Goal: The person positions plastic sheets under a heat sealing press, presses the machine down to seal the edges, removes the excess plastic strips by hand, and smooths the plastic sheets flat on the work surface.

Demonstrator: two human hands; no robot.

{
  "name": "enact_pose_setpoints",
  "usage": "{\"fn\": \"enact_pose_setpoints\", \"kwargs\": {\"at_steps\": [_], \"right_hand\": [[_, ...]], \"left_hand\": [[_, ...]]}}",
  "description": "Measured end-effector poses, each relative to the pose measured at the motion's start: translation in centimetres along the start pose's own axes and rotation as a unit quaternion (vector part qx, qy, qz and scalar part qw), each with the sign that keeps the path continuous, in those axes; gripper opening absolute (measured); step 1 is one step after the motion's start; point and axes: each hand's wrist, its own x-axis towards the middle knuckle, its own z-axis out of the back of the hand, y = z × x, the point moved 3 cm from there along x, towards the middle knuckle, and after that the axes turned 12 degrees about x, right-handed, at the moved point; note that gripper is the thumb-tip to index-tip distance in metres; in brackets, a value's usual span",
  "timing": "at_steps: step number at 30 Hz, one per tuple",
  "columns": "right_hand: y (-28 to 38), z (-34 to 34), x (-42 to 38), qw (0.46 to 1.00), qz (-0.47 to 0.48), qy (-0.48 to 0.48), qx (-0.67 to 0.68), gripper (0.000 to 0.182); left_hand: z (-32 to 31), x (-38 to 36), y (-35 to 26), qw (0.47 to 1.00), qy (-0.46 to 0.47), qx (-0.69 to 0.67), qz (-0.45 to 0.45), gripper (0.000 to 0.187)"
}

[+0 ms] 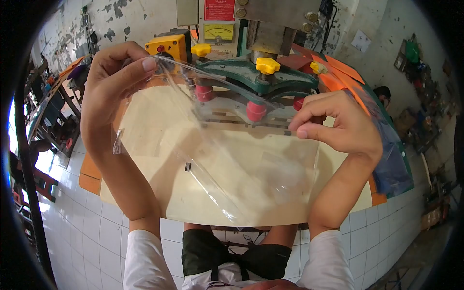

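Note:
A thin clear plastic sheet (pixel 176 94) stretches between my two hands above a cream-coloured work board (pixel 179 208). My left hand (pixel 113 79) is closed, pinching the sheet's upper left corner between thumb and fingers. Lower on the other side, my right hand (pixel 343 121) is also closed in a pinch at the sheet's right edge. Behind the sheet stands a press with a dark green plate (pixel 237 75), yellow knobs (pixel 268 65) and red round feet (pixel 256 111). A small dark square (pixel 188 166) shows near a shiny clear strip (pixel 212 191) on the board.
A yellow control box (pixel 169 48) with a red button stands behind my left hand. Beside the press's column is a yellow-faced gauge (pixel 218 33). Orange sheets (pixel 345 72) and dark blue translucent material (pixel 389 159) lie at the right. White floor tiles (pixel 104 232) surround the table.

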Motion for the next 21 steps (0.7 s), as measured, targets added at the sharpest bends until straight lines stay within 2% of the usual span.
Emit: {"fn": "enact_pose_setpoints", "kwargs": {"at_steps": [1, 3, 7, 9, 13, 15, 19, 21], "right_hand": [[-0.2, -0.1, 0.0, 1.0, 0.0, 0.0, 0.0, 0.016], [-0.7, -0.1, -0.1, 0.996, 0.009, -0.059, 0.064, 0.013], [-0.3, 0.3, -0.2, 0.992, -0.002, -0.083, 0.099, 0.011], [0.1, 0.4, -0.4, 0.981, 0.015, -0.11, 0.162, 0.011], [0.7, 0.5, -0.9, 0.974, 0.038, -0.124, 0.186, 0.012], [1.0, 0.5, -1.1, 0.964, 0.071, -0.156, 0.202, 0.016], [1.0, 0.7, -1.4, 0.965, 0.09, -0.149, 0.197, 0.022], [0.9, 0.7, -1.5, 0.963, 0.087, -0.16, 0.197, 0.033]], "left_hand": [[0.0, 0.0, 0.0, 1.0, 0.0, 0.0, 0.0, 0.018], [0.0, -0.2, -0.1, 1.0, -0.029, 0.012, 0.003, 0.018], [0.7, 0.0, 0.2, 1.0, -0.028, 0.005, 0.001, 0.017], [1.2, 0.1, 0.9, 0.999, -0.05, 0.003, 0.01, 0.017], [1.2, 0.2, 1.0, 0.998, -0.064, 0.005, 0.025, 0.017], [1.3, 0.1, 1.0, 0.996, -0.083, 0.003, 0.035, 0.018], [1.3, 0.2, 1.2, 0.997, -0.077, -0.002, 0.032, 0.018], [1.3, 0.2, 1.3, 0.997, -0.068, -0.005, 0.031, 0.018]]}}
